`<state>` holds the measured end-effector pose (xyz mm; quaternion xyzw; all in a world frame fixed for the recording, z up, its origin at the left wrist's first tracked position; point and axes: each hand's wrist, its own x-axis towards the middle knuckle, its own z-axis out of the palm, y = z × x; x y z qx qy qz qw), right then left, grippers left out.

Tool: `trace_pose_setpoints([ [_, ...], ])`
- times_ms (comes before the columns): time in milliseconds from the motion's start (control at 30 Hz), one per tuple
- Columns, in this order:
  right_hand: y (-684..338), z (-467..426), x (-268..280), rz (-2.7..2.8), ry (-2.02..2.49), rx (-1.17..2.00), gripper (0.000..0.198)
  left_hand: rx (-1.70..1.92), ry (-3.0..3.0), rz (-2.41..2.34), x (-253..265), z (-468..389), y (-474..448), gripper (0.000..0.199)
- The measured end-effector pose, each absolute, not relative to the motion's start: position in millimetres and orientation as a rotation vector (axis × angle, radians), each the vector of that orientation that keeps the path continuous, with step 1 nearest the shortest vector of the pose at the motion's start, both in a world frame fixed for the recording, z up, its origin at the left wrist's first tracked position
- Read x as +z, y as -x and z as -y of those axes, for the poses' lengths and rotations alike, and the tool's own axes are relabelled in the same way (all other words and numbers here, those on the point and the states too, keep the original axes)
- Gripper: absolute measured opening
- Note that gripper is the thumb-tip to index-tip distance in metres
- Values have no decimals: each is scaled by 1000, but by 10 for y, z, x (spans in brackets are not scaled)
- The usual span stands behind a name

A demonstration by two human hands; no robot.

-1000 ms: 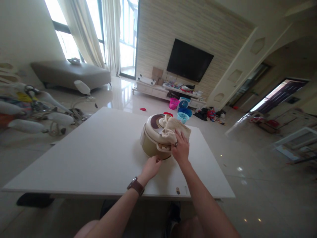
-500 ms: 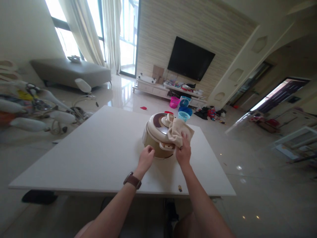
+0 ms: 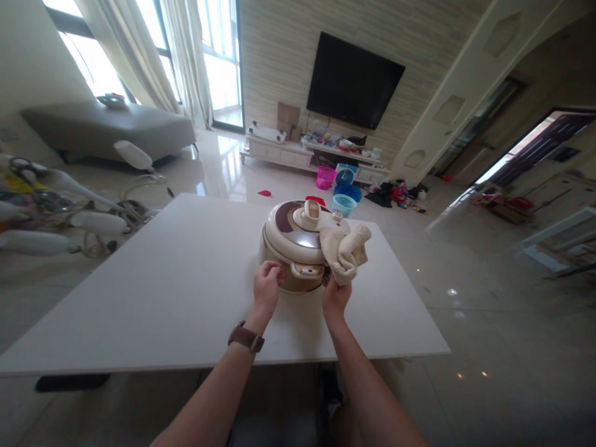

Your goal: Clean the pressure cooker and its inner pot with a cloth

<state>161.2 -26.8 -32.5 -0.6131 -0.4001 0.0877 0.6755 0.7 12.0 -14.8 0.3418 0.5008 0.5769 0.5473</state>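
Note:
A cream and brown electric pressure cooker [image 3: 298, 239] stands upright on the white table [image 3: 186, 298], its lid on. My right hand [image 3: 336, 299] is at the cooker's front right, closed on a beige cloth [image 3: 344, 251] that lies bunched against the side of the lid. Its fingertips are partly hidden beneath the cloth. My left hand [image 3: 267, 287] is beside the cooker's front left, fingers curled in, and nothing shows in them. Whether it touches the cooker I cannot tell. A brown-strapped watch [image 3: 246, 337] is on my left wrist.
Beyond the table are a pink basket [image 3: 325, 177], a light blue basket [image 3: 344, 205] and a low TV cabinet [image 3: 293, 156]. A grey bench [image 3: 112, 130] stands by the window. At left, an object with several white arms [image 3: 97, 223] stands on the floor.
My right hand has moved lower and nearer to me, from on top of the cloth to its lower edge. The cloth is now more bunched. My left hand stays by the cooker, still curled.

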Motion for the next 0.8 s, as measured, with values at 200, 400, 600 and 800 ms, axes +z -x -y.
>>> trace_pose_setpoints([
  [200, -1363, 393, -443, 774, 1385, 335, 54, 1372, -819, -1180, -163, -169, -140, 29],
  [400, -1130, 549, -531, 654, 1419, 461, 58, 1492, -870, -1226, -199, -161, -258, 28],
  [600, -1453, 330, -406, 430, 1430, 555, 68, 1442, -869, -1202, -213, -109, -262, 24],
  [800, -1366, 347, -532, 394, 1367, 646, 68, 1411, -909, -1200, -243, -77, -263, 24],
])
